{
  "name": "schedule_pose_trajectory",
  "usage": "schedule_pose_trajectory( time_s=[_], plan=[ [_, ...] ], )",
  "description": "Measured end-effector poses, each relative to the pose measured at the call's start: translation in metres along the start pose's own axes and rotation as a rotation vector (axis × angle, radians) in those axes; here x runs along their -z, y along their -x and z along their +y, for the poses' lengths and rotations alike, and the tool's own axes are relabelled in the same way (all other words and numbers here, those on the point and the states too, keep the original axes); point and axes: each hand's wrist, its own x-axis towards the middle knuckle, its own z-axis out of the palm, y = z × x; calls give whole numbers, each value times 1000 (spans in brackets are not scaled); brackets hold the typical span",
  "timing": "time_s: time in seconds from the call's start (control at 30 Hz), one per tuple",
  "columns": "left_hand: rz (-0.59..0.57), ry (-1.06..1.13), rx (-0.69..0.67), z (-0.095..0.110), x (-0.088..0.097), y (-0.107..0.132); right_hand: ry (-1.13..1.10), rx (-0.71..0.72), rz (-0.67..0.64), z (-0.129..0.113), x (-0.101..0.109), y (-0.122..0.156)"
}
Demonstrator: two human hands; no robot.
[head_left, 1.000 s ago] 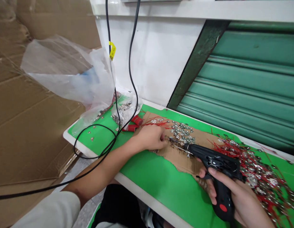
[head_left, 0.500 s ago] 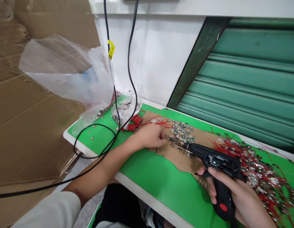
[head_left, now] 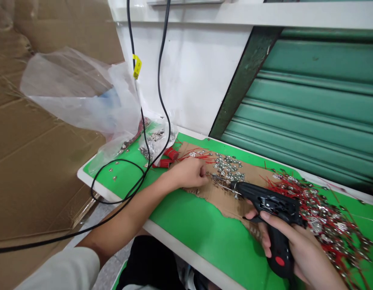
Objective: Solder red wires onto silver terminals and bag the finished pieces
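**A:** We have the right hand (head_left: 301,251) clamped round the grip of the black soldering gun (head_left: 273,205), index finger lying by the trigger. The tip sits low over the cardboard sheet (head_left: 225,203), just beside the left hand (head_left: 189,173).

**B:** Left hand state?

**A:** Fingers curled, tips down on the cardboard right at the gun's wire tip. We cannot tell whether they pinch a piece: it's too small to see.

**B:** Risks as we read them?

**A:** Almost no gap between tip and fingertips, so if that tip is hot, one slip means a burn. The cardboard is torn, matte and fibrous, and we'd expect scorching if the tip dwells on it. The loose terminals (head_left: 227,167) are tiny, shiny stamped metal, so they'd skid under a push. The black cable (head_left: 134,188) loops over the glossy green tabletop (head_left: 198,229) near the left forearm, and a snag could jerk the work.

**B:** Right side?

**A:** A tangled heap of thin red wires (head_left: 322,217) with bright metal ends lies just beside the right hand. They look springy and easy to drag. The crinkled clear plastic bag (head_left: 77,96) is well apart from the tip.
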Motion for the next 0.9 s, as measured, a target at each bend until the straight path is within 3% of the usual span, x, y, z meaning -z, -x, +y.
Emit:
schedule_pose_trajectory(
  time_s=[0.47, 0.9],
  plan=[
    [-15, 12, 19, 1, 2, 0, 40, -12, 20, -5, 0, 2],
    [-6, 20, 13, 3, 3, 0, -29, -33, -71, 10, 14, -14]
  ],
)
